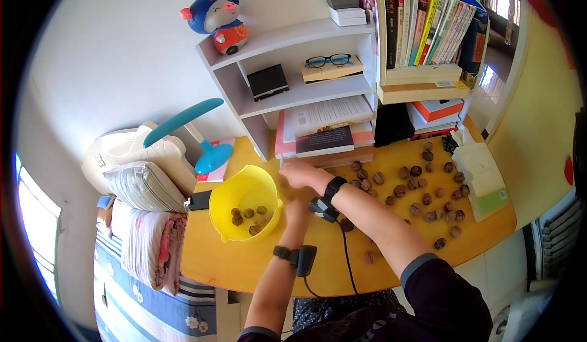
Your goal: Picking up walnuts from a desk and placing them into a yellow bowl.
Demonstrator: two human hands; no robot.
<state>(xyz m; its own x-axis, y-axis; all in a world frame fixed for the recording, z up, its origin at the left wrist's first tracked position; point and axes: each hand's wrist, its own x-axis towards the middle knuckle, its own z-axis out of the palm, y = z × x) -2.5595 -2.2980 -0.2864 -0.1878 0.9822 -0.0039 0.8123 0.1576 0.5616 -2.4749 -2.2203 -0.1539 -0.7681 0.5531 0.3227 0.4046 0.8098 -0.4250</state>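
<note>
A yellow plastic bowl (pixel 223 204) with a lipped rim stands on the left part of the table, several walnuts (pixel 236 220) lying in its bottom. Close beside its right rim is my left hand (pixel 296 212); its fingers are mostly hidden, and whether it touches the rim I cannot tell. Just beyond it, my right hand (pixel 301 174) reaches across to the left with its fingers curled in. Whatever it may hold does not show. Many loose walnuts (pixel 400 190) are scattered over the table to the right of my right forearm.
A white shelf unit (pixel 269 39) with books, glasses (pixel 328 61) and a figurine (pixel 217 21) rises behind the table (pixel 205 256). A blue lamp (pixel 214 157) and a dark phone (pixel 200 201) are by the bowl. A white-green box (pixel 482 177) stands right. Cables (pixel 347 256) hang from my wristbands.
</note>
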